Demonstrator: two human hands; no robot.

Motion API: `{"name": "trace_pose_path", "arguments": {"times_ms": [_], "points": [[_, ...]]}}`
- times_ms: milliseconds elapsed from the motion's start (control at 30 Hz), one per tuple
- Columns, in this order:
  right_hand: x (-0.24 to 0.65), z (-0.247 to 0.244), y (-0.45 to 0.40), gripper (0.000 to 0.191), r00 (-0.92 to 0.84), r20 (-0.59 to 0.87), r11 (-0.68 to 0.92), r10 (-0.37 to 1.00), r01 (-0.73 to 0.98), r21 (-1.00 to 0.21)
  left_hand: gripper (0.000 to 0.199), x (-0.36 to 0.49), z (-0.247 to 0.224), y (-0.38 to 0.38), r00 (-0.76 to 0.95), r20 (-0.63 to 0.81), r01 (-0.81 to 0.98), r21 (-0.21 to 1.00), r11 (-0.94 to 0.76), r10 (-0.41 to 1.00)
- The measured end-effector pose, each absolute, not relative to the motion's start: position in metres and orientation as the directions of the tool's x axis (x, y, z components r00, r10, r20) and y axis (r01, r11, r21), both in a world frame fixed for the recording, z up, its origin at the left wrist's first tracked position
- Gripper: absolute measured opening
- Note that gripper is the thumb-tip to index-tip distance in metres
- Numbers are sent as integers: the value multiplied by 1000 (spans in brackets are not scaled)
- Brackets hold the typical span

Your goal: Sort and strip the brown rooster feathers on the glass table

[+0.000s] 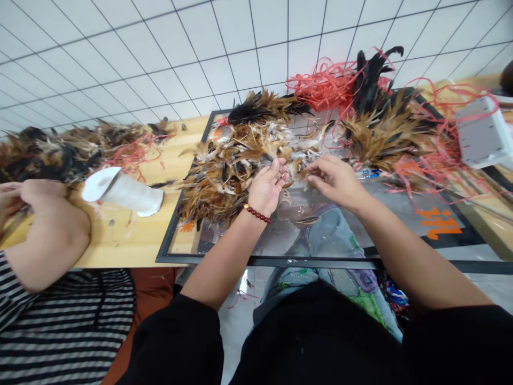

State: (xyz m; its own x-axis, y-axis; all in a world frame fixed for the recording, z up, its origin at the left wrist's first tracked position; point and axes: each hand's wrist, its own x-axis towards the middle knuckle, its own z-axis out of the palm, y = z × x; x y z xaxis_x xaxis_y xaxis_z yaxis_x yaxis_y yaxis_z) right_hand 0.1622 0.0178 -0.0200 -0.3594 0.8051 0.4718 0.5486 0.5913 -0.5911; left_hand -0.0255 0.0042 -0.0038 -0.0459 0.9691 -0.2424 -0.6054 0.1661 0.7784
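Note:
My left hand (267, 187), with a dark red bead bracelet at the wrist, is turned palm up over the feathers. Its thumb and forefinger are pinched together; whatever lies between them is too small to make out. To its right, my right hand (334, 181) has its fingers bent and drawn together toward the left hand. Small brown feathers show by its fingertips, but I cannot make out what it grips. Beneath and left of my hands spreads a loose heap of brown feathers (218, 182). A single feather (308, 220) lies on the clear panel nearer me.
Black-framed clear panel (256, 261) on the wooden table (120, 251). Behind it are red plastic strings (326, 83) and black feathers (371, 85). A white box (483, 131) stands right. Left are a white spool (124, 190), more feathers (60, 149) and a co-worker's arm (52, 224).

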Motion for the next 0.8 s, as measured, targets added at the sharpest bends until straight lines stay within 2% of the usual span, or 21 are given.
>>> {"name": "trace_pose_path", "arguments": {"times_ms": [100, 200, 267, 333, 433, 500, 533, 600, 667, 733, 800], "points": [[146, -19, 13, 26, -275, 411, 484, 869, 304, -821, 8, -23, -7, 3, 28, -236, -557, 803, 211, 971], [131, -23, 11, 31, -246, 333, 367, 910, 105, -924, 9, -20, -7, 0, 120, -237, -517, 814, 265, 964], [129, -26, 13, 37, -244, 270, 294, 932, 68, -953, 13, -21, -4, 0, 111, -206, -543, 807, 233, 972], [134, -29, 16, 37, -213, 238, 268, 948, 127, -955, 14, -24, 0, 1, 52, -171, -579, 797, 169, 984], [142, -33, 21, 24, -142, 364, 390, 921, 358, -848, 13, -33, 6, 6, -54, -156, -592, 801, 94, 986], [140, -35, 22, 14, -233, 436, 491, 869, 509, -707, 13, -40, 8, 10, -105, -145, -590, 806, 56, 984], [136, -36, 21, 13, -312, 432, 530, 846, 568, -629, 15, -42, 8, 12, -124, -135, -586, 810, 38, 983], [124, -36, 18, 23, -449, 363, 577, 817, 660, -481, 20, -46, 8, 15, -156, -120, -568, 823, 10, 980], [114, -34, 16, 26, -528, 283, 599, 801, 719, -353, 20, -49, 7, 17, -192, -114, -542, 840, -9, 975], [114, -30, 16, 23, -558, 262, 616, 787, 731, -295, 19, -50, 5, 18, -230, -101, -527, 849, -37, 968], [125, -25, 19, 20, -535, 325, 624, 780, 707, -332, 19, -51, 2, 20, -256, -71, -532, 843, -79, 964]]}}
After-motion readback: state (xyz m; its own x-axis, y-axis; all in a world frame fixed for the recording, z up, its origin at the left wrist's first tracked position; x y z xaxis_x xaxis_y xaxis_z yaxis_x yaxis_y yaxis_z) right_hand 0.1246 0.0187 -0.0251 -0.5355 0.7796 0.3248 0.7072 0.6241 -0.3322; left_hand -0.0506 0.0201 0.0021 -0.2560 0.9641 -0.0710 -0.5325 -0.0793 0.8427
